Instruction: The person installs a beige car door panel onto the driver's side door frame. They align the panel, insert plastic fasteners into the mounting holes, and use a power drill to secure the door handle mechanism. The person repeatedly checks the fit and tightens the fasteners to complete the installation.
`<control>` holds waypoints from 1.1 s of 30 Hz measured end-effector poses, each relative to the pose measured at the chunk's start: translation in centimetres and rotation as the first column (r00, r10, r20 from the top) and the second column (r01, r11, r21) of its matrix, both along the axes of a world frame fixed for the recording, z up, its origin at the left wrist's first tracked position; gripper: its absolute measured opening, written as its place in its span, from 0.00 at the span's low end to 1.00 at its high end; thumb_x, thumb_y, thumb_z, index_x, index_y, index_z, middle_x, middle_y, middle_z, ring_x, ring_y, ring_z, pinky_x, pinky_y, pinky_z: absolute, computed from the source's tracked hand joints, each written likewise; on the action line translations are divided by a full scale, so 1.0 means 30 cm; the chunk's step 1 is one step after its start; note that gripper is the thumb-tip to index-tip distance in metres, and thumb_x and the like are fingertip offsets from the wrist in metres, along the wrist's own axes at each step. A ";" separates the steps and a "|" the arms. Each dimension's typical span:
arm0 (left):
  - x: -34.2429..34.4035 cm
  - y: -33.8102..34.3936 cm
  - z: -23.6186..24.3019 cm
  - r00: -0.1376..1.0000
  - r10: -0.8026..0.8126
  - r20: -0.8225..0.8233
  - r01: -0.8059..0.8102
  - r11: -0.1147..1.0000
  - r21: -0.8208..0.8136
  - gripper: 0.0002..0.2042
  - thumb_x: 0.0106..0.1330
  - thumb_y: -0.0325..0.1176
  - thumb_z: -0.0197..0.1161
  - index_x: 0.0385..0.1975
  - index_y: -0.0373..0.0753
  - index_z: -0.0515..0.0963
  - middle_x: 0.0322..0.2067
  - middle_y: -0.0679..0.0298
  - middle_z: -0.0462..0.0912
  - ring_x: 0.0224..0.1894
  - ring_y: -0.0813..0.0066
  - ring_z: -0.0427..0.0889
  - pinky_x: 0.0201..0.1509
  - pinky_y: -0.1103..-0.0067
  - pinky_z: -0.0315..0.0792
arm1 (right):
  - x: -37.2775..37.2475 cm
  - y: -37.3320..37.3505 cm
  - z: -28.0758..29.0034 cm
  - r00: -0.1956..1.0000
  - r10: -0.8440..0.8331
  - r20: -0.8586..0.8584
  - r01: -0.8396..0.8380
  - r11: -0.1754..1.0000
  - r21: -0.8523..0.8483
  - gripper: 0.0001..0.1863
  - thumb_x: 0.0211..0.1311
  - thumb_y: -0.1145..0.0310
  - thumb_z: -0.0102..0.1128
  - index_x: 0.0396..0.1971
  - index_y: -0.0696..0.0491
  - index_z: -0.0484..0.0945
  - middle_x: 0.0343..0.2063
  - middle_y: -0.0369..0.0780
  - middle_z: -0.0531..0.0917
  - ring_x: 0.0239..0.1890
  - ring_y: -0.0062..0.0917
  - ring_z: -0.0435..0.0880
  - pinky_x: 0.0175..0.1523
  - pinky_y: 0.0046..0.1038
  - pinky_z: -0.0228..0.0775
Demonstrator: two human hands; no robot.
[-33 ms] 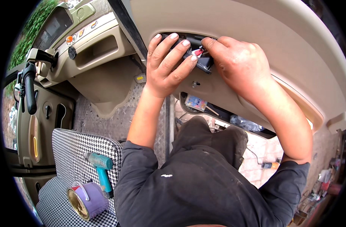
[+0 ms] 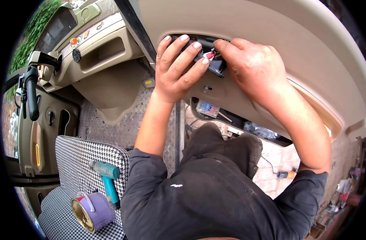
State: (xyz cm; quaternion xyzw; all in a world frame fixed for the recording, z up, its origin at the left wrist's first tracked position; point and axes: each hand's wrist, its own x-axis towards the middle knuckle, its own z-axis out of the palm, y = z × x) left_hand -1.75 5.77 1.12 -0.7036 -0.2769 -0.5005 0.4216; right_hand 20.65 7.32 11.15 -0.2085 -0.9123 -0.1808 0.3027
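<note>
A dark recess in the beige door panel holds a black plastic door-handle part with a small red and white piece in its middle. My left hand grips this part from the left, its fingers spread over it and partly covering it. From the right, my right hand is closed at the recess, thumb and forefinger pinched beside the red piece. Whatever lies between those fingertips is too small and hidden to make out. Below the recess, a small metal stub sticks out of the panel.
On the checked seat at my left lie a teal power drill and a purple tin. The door's lower pocket holds a colourful packet and clear plastic. A handlebar grip is far left. An orange-and-black tool lies on the paving.
</note>
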 end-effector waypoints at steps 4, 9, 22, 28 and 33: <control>-0.002 0.004 0.000 1.000 0.002 0.010 -0.002 1.000 0.001 0.15 0.67 0.33 0.63 0.53 0.55 0.77 0.59 0.66 0.80 0.64 0.58 0.76 0.71 0.55 0.66 | 0.002 0.001 0.002 1.000 0.016 0.006 -0.016 1.000 -0.005 0.12 0.52 0.71 0.65 0.38 0.53 0.82 0.28 0.39 0.85 0.28 0.35 0.89 0.31 0.35 0.81; 0.002 -0.005 0.008 0.999 0.015 0.028 -0.014 1.000 -0.019 0.15 0.67 0.34 0.64 0.53 0.57 0.77 0.59 0.66 0.81 0.63 0.58 0.77 0.69 0.57 0.67 | 0.003 -0.001 0.009 1.000 0.024 0.015 -0.024 0.999 -0.031 0.11 0.52 0.71 0.65 0.37 0.53 0.81 0.28 0.39 0.84 0.29 0.35 0.89 0.32 0.35 0.82; 0.017 -0.051 0.012 0.993 0.119 -0.013 -0.120 0.992 -0.028 0.16 0.65 0.37 0.69 0.51 0.63 0.78 0.59 0.73 0.81 0.62 0.64 0.78 0.69 0.62 0.66 | 0.011 -0.016 0.030 0.990 0.000 0.141 0.007 0.999 -0.052 0.06 0.57 0.70 0.62 0.33 0.53 0.80 0.28 0.40 0.84 0.33 0.35 0.89 0.36 0.37 0.82; 0.023 -0.073 0.021 0.995 0.100 -0.021 -0.101 0.992 -0.070 0.16 0.64 0.37 0.69 0.50 0.63 0.79 0.58 0.72 0.82 0.61 0.65 0.78 0.67 0.63 0.66 | 0.020 -0.025 0.057 0.976 0.018 0.218 0.002 0.996 -0.091 0.07 0.59 0.69 0.61 0.35 0.54 0.81 0.28 0.40 0.85 0.32 0.37 0.89 0.36 0.37 0.81; 0.005 -0.071 0.013 0.992 0.125 -0.003 -0.125 0.992 -0.015 0.16 0.63 0.37 0.68 0.51 0.62 0.80 0.57 0.71 0.82 0.61 0.65 0.78 0.67 0.63 0.66 | 0.017 -0.025 0.060 0.966 0.029 0.258 -0.007 0.996 -0.086 0.08 0.59 0.69 0.61 0.38 0.54 0.81 0.28 0.40 0.85 0.32 0.36 0.89 0.36 0.36 0.81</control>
